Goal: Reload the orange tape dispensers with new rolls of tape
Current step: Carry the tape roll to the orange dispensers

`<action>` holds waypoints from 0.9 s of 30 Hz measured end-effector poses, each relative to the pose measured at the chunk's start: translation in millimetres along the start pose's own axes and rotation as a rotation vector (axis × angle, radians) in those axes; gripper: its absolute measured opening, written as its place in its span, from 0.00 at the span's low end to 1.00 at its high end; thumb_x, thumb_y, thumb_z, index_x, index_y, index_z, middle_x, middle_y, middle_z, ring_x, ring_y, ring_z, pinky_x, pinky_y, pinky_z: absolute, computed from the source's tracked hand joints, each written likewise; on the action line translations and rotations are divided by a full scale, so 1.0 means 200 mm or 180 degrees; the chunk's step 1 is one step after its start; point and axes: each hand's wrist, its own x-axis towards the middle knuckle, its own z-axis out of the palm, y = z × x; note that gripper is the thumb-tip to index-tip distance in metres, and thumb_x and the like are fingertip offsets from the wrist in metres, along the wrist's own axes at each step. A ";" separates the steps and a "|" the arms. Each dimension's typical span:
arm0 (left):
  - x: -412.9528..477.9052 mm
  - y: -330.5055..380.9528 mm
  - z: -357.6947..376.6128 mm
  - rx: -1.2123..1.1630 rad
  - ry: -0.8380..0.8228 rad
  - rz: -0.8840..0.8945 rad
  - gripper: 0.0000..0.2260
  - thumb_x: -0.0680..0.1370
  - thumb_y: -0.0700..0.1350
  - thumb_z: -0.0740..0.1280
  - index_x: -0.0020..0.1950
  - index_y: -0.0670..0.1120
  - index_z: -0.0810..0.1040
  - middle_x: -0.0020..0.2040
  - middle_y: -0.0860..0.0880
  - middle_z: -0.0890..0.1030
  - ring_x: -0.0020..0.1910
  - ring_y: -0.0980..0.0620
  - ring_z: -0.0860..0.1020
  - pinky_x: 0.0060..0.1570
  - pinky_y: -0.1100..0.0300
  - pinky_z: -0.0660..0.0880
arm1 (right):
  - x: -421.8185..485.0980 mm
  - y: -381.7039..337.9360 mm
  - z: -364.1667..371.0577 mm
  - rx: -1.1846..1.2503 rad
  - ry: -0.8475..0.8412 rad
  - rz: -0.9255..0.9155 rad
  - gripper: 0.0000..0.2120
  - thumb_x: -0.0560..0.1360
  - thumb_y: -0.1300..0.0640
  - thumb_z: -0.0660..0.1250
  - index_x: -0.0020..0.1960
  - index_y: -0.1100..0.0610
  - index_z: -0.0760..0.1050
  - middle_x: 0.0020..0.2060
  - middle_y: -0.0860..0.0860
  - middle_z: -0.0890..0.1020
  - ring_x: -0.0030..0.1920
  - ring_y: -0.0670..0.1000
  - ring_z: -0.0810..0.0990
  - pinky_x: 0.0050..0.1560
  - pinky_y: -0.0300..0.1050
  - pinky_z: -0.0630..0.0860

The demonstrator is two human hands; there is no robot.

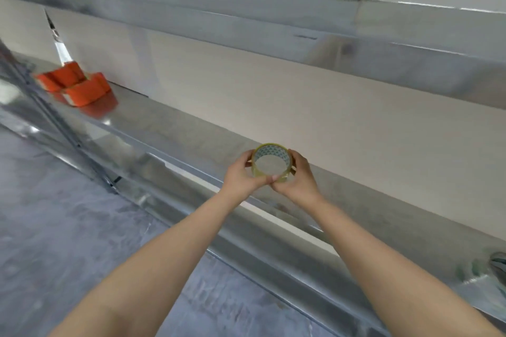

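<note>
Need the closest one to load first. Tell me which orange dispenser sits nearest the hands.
The front orange dispenser, at the right of the cluster on the metal shelf. The other dispensers sit behind it, farther left.

A shiny metal shelf (169, 128) runs slantwise from the upper left to the lower right, against a pale wall. On its far left end lie the orange tape dispensers (75, 83), bunched together and touching, their colour mirrored in the metal; their number is hard to tell through the blur. At the far right edge sits a dark, blurred object (499, 264)
</note>
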 end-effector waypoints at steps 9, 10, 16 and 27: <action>0.11 -0.21 -0.57 0.0015 0.0068 -0.0056 0.35 0.64 0.49 0.79 0.68 0.46 0.70 0.54 0.56 0.74 0.54 0.57 0.72 0.52 0.66 0.68 | 0.13 -0.34 0.52 0.0303 -0.0084 -0.0194 0.24 0.57 0.59 0.75 0.50 0.45 0.74 0.49 0.47 0.82 0.50 0.43 0.80 0.53 0.40 0.76; 0.13 -0.24 -0.65 0.0013 0.0094 -0.0055 0.35 0.64 0.49 0.79 0.68 0.46 0.70 0.54 0.56 0.74 0.54 0.57 0.72 0.53 0.65 0.68 | 0.15 -0.37 0.60 0.0311 -0.0108 -0.0201 0.25 0.57 0.60 0.75 0.53 0.48 0.74 0.51 0.50 0.82 0.52 0.46 0.80 0.55 0.43 0.77; 0.23 -0.47 -1.10 -0.0121 0.0232 -0.0067 0.33 0.63 0.50 0.79 0.66 0.47 0.72 0.55 0.55 0.77 0.57 0.54 0.75 0.55 0.63 0.70 | 0.27 -0.57 1.04 0.0341 -0.0345 -0.0136 0.34 0.56 0.52 0.76 0.61 0.54 0.72 0.57 0.54 0.78 0.60 0.51 0.76 0.62 0.51 0.74; 0.37 -0.79 -1.63 -0.0032 0.0435 -0.0121 0.34 0.62 0.54 0.79 0.66 0.50 0.73 0.62 0.49 0.78 0.63 0.52 0.73 0.64 0.54 0.71 | 0.42 -0.78 1.62 0.0331 -0.0479 -0.0300 0.30 0.60 0.57 0.77 0.59 0.47 0.69 0.56 0.48 0.76 0.61 0.51 0.74 0.62 0.47 0.72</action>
